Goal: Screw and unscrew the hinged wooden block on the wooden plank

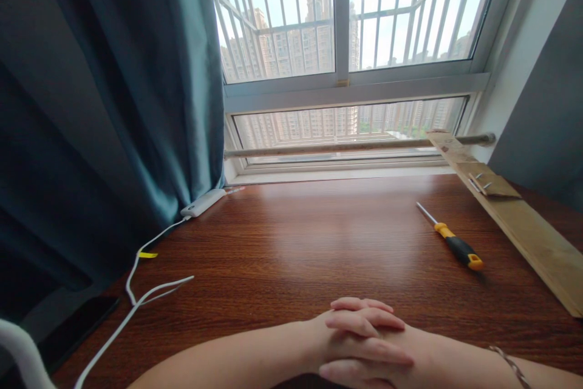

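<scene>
My left hand (334, 340) and my right hand (398, 337) are clasped together at the near edge of the view, fingers interlaced over each other's backs. Both are closed, and no object shows between them; the palms are hidden. A bracelet (507, 365) circles my right wrist. Beyond my right hand, a screwdriver (455, 246) with a yellow and black handle lies on the brown wood-grain table (291, 243), its metal shaft pointing toward the window.
Along the right lies a long light-brown board (537, 231) with a folded flap and several screws or nails (478, 182) on it. A white power strip (204, 202) and its white cable (157, 231) lie at left, beside a blue curtain (191, 73). A horizontal bar (328, 148) crosses before the window.
</scene>
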`<action>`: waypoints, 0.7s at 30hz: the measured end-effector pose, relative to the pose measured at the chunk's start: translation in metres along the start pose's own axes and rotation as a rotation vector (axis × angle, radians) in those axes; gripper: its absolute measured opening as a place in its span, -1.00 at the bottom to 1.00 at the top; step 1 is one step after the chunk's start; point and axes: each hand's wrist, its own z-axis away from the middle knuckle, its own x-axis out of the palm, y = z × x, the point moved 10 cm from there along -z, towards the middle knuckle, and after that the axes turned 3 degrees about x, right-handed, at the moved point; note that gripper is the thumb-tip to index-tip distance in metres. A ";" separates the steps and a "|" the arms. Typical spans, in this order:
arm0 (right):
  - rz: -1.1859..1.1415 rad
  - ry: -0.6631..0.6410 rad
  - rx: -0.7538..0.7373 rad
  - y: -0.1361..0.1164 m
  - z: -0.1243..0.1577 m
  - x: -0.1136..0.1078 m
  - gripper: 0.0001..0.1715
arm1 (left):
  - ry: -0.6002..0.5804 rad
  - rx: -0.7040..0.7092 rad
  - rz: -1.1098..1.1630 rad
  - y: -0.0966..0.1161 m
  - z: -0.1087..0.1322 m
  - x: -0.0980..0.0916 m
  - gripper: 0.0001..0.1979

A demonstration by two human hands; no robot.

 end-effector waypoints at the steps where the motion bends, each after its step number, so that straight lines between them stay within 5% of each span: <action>1: 0.005 -0.005 -0.003 0.000 0.000 0.001 -0.31 | -0.003 -0.011 -0.010 0.001 0.000 -0.001 -0.40; 13: 0.006 -0.039 -0.007 -0.001 0.000 0.002 -0.38 | -0.007 -0.054 -0.187 -0.006 0.008 0.014 -0.33; 21: -0.004 -0.041 0.004 0.001 0.002 0.001 -0.36 | 0.017 0.042 -0.156 0.001 -0.003 -0.007 -0.43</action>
